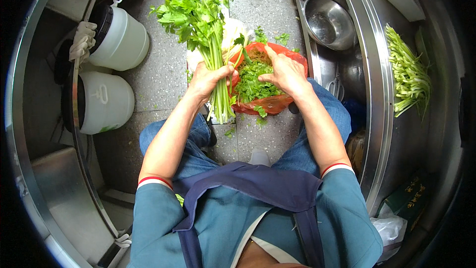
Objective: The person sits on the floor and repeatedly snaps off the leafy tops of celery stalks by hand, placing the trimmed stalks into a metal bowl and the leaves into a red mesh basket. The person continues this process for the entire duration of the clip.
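Observation:
My left hand (209, 79) grips a bunch of leafy celery (212, 41) by its stalks, with the leaves pointing up and left and the cut ends toward me. To the right, my right hand (288, 70) is over a red plastic bag (269, 106), fingers spread, nothing plainly in it. Loose green leaves (256, 78) fill the open bag on the floor between my legs. Behind the stalks lies a pale leafy vegetable (231, 31), partly hidden. Scraps of leaf lie around the bag.
White plastic barrels (128, 41) with dark lids stand at left, near gloves (82, 39) hung on a rail. On the right, a steel bowl (329, 22) sits on a low shelf near scissors (335, 87). Trimmed green stalks (408, 70) lie on the steel counter above.

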`<move>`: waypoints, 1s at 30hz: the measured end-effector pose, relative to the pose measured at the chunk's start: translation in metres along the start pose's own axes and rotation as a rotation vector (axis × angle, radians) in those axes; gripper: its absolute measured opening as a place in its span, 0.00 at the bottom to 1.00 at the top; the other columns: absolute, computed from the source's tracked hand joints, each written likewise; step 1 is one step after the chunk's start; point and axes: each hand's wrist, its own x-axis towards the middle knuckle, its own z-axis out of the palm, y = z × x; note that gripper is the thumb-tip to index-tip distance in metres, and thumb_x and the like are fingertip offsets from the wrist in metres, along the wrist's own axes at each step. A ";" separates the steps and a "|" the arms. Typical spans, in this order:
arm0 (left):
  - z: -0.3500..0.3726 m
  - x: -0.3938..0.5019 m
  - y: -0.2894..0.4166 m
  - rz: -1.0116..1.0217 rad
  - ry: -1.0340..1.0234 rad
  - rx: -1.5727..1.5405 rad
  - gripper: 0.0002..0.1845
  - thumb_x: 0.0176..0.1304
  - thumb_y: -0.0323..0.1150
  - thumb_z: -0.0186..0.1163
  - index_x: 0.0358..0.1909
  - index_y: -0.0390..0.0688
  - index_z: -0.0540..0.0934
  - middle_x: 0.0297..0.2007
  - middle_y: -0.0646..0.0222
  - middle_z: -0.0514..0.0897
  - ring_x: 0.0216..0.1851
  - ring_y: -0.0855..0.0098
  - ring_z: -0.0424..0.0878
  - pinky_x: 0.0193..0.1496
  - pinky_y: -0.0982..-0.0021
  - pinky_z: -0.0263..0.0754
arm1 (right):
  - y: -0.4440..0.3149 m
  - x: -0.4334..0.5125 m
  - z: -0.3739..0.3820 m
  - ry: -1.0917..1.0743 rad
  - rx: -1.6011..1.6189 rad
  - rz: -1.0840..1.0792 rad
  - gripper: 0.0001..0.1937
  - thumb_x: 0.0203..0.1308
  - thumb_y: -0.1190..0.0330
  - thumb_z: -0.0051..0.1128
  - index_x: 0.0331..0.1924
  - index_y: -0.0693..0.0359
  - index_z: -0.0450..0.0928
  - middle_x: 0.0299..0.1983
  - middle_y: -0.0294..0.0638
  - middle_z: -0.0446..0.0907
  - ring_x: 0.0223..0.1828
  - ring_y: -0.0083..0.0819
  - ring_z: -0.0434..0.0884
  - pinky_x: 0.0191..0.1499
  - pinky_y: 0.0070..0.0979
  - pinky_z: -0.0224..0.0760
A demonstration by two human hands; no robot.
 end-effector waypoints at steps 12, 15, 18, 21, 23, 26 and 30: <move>0.008 -0.003 0.001 -0.065 -0.060 0.057 0.15 0.55 0.28 0.63 0.44 0.34 0.77 0.32 0.67 0.82 0.31 0.75 0.81 0.31 0.76 0.75 | -0.017 0.014 0.026 -0.390 1.843 0.302 0.12 0.64 0.63 0.55 0.44 0.61 0.76 0.35 0.34 0.79 0.26 0.16 0.71 0.26 0.13 0.64; 0.013 -0.007 0.000 -0.084 -0.127 0.036 0.16 0.55 0.27 0.63 0.45 0.34 0.77 0.32 0.68 0.82 0.32 0.75 0.81 0.31 0.76 0.75 | -0.010 0.026 0.036 -0.391 2.058 0.271 0.09 0.64 0.65 0.55 0.42 0.62 0.75 0.34 0.35 0.78 0.27 0.17 0.72 0.23 0.13 0.62; 0.009 -0.003 -0.006 -0.098 -0.132 0.007 0.15 0.54 0.28 0.63 0.44 0.35 0.77 0.32 0.67 0.82 0.31 0.75 0.81 0.31 0.76 0.75 | -0.016 0.023 0.034 -0.262 2.163 0.337 0.06 0.63 0.69 0.55 0.41 0.60 0.75 0.28 0.33 0.76 0.24 0.15 0.69 0.20 0.10 0.56; 0.007 -0.002 -0.005 -0.100 -0.157 0.003 0.15 0.53 0.29 0.64 0.42 0.35 0.77 0.31 0.67 0.82 0.30 0.75 0.81 0.31 0.76 0.74 | -0.017 0.017 0.033 -0.255 2.115 0.247 0.06 0.63 0.67 0.56 0.40 0.56 0.73 0.24 0.31 0.75 0.17 0.14 0.66 0.17 0.11 0.54; 0.008 -0.001 -0.005 -0.092 -0.174 0.003 0.14 0.53 0.30 0.64 0.40 0.35 0.77 0.30 0.67 0.82 0.29 0.75 0.80 0.31 0.76 0.74 | -0.017 0.013 0.031 -0.193 2.027 0.224 0.06 0.63 0.66 0.57 0.39 0.55 0.73 0.22 0.30 0.75 0.14 0.14 0.63 0.15 0.11 0.52; 0.009 -0.004 -0.006 -0.072 -0.157 -0.016 0.13 0.53 0.30 0.64 0.39 0.36 0.78 0.29 0.67 0.82 0.28 0.76 0.79 0.31 0.76 0.74 | -0.024 0.009 0.020 0.012 1.860 0.245 0.08 0.62 0.63 0.58 0.39 0.55 0.74 0.20 0.30 0.74 0.14 0.13 0.65 0.14 0.10 0.52; 0.000 0.002 -0.008 -0.066 -0.126 -0.085 0.12 0.53 0.31 0.65 0.38 0.37 0.79 0.29 0.67 0.83 0.26 0.76 0.78 0.31 0.76 0.74 | 0.015 0.016 0.010 0.116 0.552 0.068 0.17 0.65 0.58 0.51 0.47 0.62 0.79 0.30 0.37 0.82 0.25 0.24 0.78 0.31 0.23 0.72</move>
